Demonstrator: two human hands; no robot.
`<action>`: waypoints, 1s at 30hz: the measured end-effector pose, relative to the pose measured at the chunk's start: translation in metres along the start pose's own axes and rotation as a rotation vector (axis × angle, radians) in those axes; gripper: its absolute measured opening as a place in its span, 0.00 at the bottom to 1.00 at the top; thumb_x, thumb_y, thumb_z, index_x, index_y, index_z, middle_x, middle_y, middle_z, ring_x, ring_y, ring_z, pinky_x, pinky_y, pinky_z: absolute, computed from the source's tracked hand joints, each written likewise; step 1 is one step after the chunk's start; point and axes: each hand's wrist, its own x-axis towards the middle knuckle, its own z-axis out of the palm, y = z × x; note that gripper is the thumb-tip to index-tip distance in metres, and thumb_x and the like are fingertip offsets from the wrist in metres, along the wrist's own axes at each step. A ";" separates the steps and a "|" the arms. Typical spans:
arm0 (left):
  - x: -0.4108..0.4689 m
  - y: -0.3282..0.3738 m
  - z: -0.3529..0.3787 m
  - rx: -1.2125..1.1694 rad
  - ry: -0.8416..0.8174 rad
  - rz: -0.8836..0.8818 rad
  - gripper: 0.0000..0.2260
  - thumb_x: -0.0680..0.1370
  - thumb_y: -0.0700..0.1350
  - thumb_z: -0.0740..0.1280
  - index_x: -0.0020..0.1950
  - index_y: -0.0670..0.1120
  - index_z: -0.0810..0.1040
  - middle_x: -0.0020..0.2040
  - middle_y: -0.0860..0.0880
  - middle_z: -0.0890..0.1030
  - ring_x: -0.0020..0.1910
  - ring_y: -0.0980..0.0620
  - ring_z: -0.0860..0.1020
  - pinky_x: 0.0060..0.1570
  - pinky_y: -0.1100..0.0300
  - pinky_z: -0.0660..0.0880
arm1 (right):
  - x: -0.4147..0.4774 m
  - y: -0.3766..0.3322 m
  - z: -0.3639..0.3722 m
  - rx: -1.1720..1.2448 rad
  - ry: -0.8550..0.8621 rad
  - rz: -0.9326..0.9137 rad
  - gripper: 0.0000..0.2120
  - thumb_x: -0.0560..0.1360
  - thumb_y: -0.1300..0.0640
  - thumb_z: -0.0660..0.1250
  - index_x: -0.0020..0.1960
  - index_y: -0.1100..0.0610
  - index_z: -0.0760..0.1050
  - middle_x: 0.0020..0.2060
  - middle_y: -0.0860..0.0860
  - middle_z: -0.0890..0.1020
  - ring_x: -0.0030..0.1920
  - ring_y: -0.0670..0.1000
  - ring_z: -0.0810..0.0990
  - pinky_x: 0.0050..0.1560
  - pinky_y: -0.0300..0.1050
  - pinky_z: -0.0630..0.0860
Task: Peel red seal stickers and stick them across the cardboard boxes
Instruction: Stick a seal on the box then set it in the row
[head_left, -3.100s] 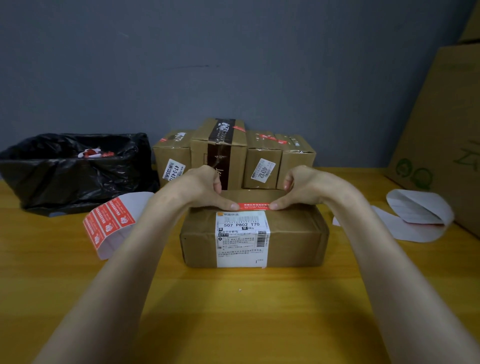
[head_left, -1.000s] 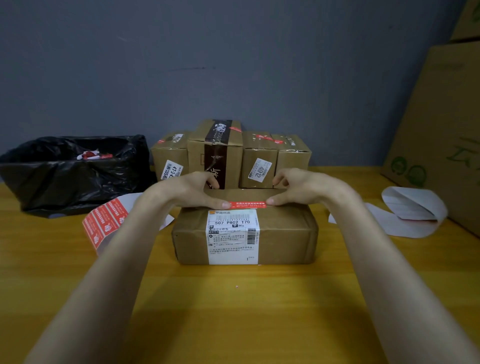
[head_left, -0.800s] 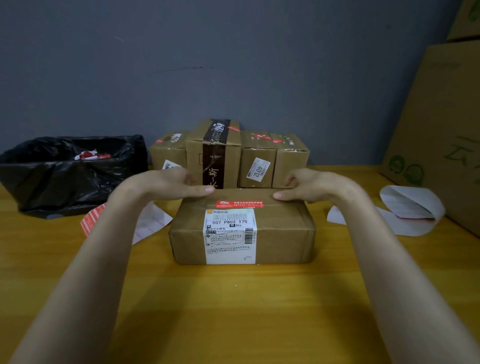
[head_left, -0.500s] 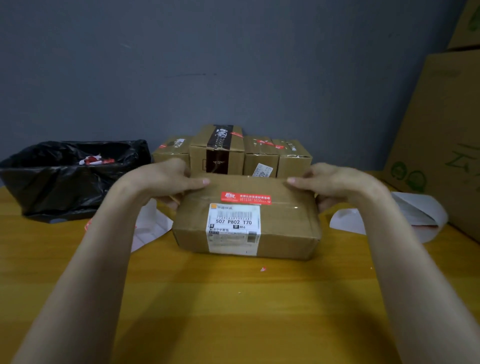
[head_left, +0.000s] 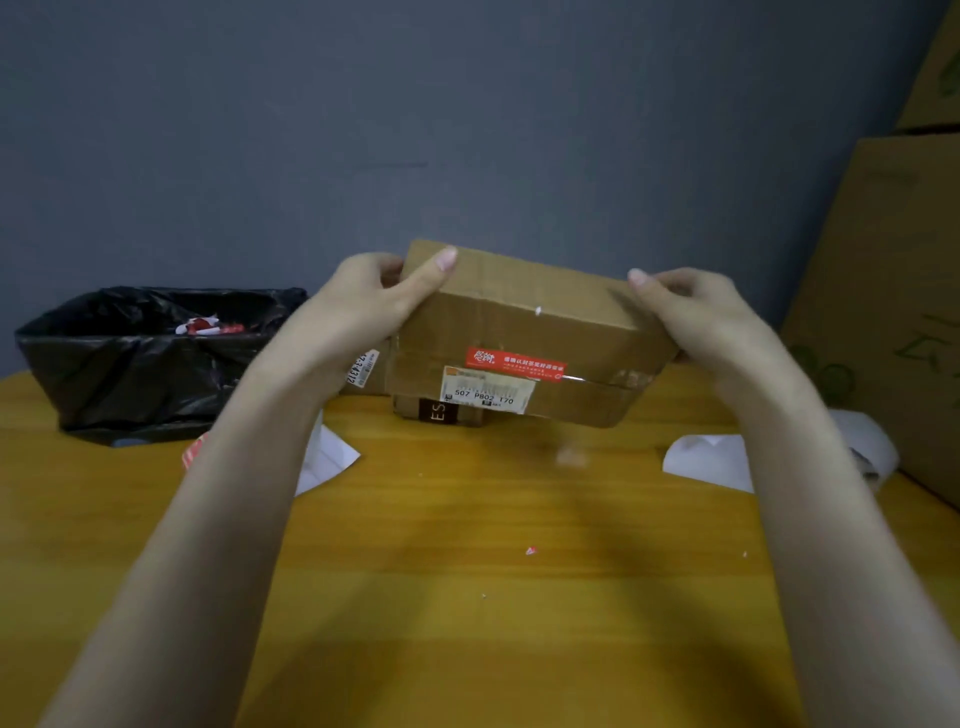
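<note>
"Cardboard box, item one: where is it?"

"I log it in the air, clear of the tabletop, in front of the row of small boxes at the wall. Its top face is tipped toward my camera."

"Long axis?"

"Left to right, with the right end a little lower. One hand at each short end: left hand at the far-left corner, right hand at the right end. Neither is nearer; the box spans the gap between them."

"State of the fingers?"

"Both hands are grasping the box. The left thumb lies over the top face and the right fingers are curled at the edge. I cannot see the rest behind the cardboard."

"Item two, red seal sticker?"

"It is stuck along the taped seam, midway between the hands, just above the white shipping label and touching its top edge."

"Stock for the next one?"

"A strip of red stickers lies on the tabletop under the left forearm, so it is on the left hand's side. Bare backing paper lies on the right. A black bin bag is at far left."

"Your reading?"

"I judge this box sealed. Setting it down means carrying it forward along that same axis."
</note>
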 end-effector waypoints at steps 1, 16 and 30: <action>-0.001 -0.001 0.002 -0.068 -0.006 0.003 0.20 0.73 0.62 0.61 0.56 0.49 0.73 0.51 0.55 0.78 0.52 0.59 0.76 0.44 0.66 0.75 | 0.000 0.001 0.002 0.030 0.016 -0.012 0.21 0.76 0.45 0.63 0.66 0.54 0.71 0.62 0.53 0.74 0.61 0.54 0.74 0.60 0.50 0.73; 0.010 -0.019 0.021 -0.748 0.238 -0.273 0.14 0.73 0.42 0.71 0.58 0.42 0.76 0.48 0.46 0.82 0.43 0.52 0.81 0.32 0.61 0.77 | -0.006 -0.006 -0.002 0.565 0.223 0.007 0.17 0.71 0.55 0.72 0.59 0.52 0.75 0.55 0.49 0.78 0.53 0.48 0.76 0.46 0.43 0.74; 0.004 -0.018 0.033 -0.358 0.209 -0.020 0.42 0.62 0.46 0.79 0.69 0.58 0.59 0.62 0.54 0.72 0.59 0.54 0.74 0.57 0.52 0.76 | -0.008 -0.010 0.017 -0.049 0.148 -0.096 0.44 0.63 0.41 0.75 0.71 0.56 0.59 0.66 0.52 0.67 0.67 0.55 0.62 0.64 0.51 0.67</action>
